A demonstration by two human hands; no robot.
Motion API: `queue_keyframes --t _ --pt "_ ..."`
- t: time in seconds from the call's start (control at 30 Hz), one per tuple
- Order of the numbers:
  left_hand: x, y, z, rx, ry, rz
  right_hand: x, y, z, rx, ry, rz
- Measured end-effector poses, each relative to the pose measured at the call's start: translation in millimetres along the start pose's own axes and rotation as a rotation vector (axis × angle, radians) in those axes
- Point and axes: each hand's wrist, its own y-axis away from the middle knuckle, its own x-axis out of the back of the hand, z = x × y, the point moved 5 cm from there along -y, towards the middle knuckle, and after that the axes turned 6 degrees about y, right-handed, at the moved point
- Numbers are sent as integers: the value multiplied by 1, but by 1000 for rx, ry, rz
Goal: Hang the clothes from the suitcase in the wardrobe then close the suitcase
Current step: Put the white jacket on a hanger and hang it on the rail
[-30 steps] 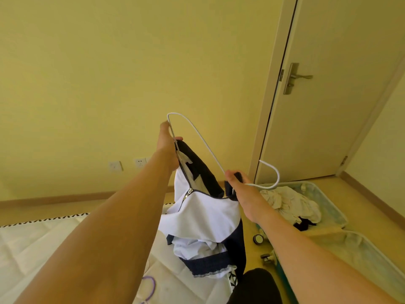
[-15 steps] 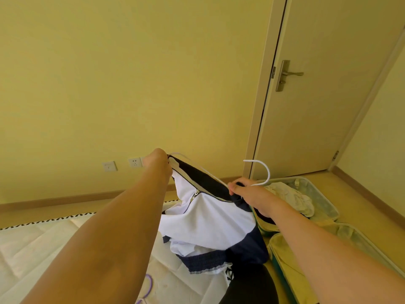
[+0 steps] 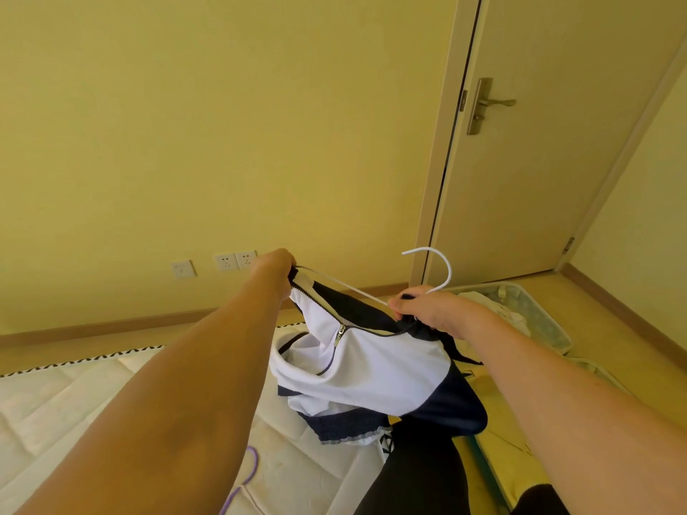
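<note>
Both hands: left hand (image 3: pixel 273 265) and right hand (image 3: pixel 420 310) grip jacket (image 3: pixel 371 366) and hanger (image 3: pixel 427 269).
Change: hanger lowered, now level inside collar.
Meaning: jacket nearly hung.

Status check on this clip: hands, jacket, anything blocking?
Left hand grips jacket shoulder and hanger end. Right hand pinches collar at hanger neck. Jacket partly on hanger, not hung. Suitcase open, clothes inside. Nothing blocking.

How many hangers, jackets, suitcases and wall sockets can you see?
Hangers: 2, a white hanger and a purple hanger
Jackets: 1, the jacket
Suitcases: 1, the suitcase
Wall sockets: 3, the sockets
Total: 7
</note>
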Motion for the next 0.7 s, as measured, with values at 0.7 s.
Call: queue_keyframes --t 0.7 --pt "-61 39 11 -798 -1253 -260 32 -18 -3 63 -120 296"
